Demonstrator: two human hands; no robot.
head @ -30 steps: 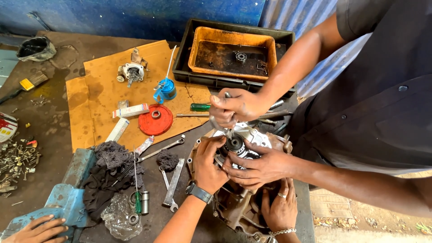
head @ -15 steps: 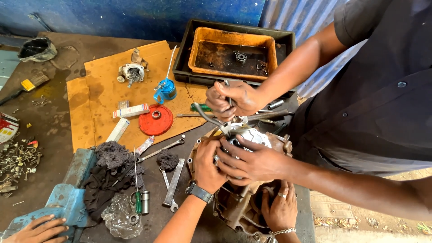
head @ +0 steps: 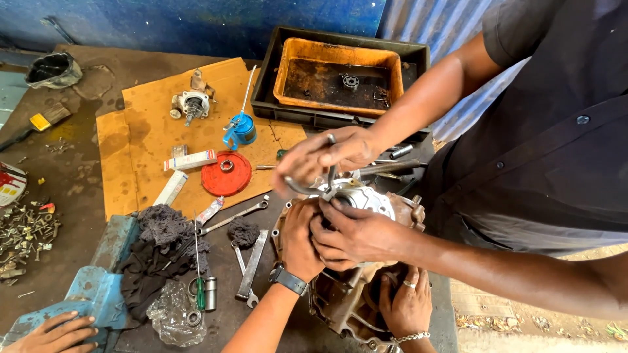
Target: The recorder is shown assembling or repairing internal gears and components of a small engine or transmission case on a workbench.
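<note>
Greasy dark workbench point(head: 78, 209) lay under everything, with a sheet of orange cardboard point(head: 144, 131) spread over its far side. My left hand point(head: 297, 238), a watch on its wrist, was curled over the near-left edge of the metal engine casing point(head: 340, 307). Its fingertips were tucked under a co-worker's hand point(head: 356, 235), so I could not tell whether they were clamped on the rim or only pressing on it. My right hand point(head: 405, 304), with a ring and a bracelet, lay flat and unclenched against the casing's near side, fingers spread and pointing away from me. The casing sat between my two hands, at the bench's edge. Just beyond my left hand, the co-worker's other hand point(head: 327, 153) held a bent metal tool point(head: 307, 189) down against the casing's silver cover point(head: 366, 196). Left of my left hand and near it lay a few spanners point(head: 252, 261) and a wad of dark rags point(head: 160, 248). Farther out that way sat a red lid point(head: 226, 173) on the cardboard. Well beyond both grips stood an orange tray point(head: 392, 65) inside a black crate point(head: 268, 78). Far to the left, another person's hand point(head: 59, 330) rested by a blue vise point(head: 91, 294).
</note>
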